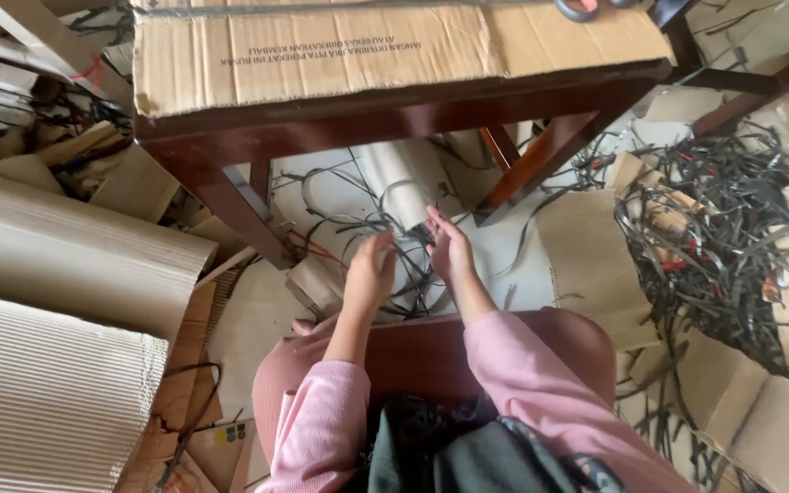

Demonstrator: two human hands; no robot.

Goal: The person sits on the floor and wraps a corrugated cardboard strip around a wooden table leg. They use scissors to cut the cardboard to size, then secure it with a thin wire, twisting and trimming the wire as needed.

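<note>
At frame centre, under the tabletop (394, 55), a cardboard tube (405, 196) is touched by the right hand (449, 248). The left hand (369, 272) sits among tangled black straps (385, 228). Finger grip can't be told; both palms are turned away. Scissors (582, 9) are cut off at the top edge.

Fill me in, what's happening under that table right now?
A seated person in pink sleeves reaches both hands beneath a dark red wooden table topped with flattened brown cardboard. The left hand and right hand work at a tangle of thin black straps beside a rolled tube of brown cardboard. Whether either grip is closed is unclear. A bigger heap of black straps lies to the right.
</note>
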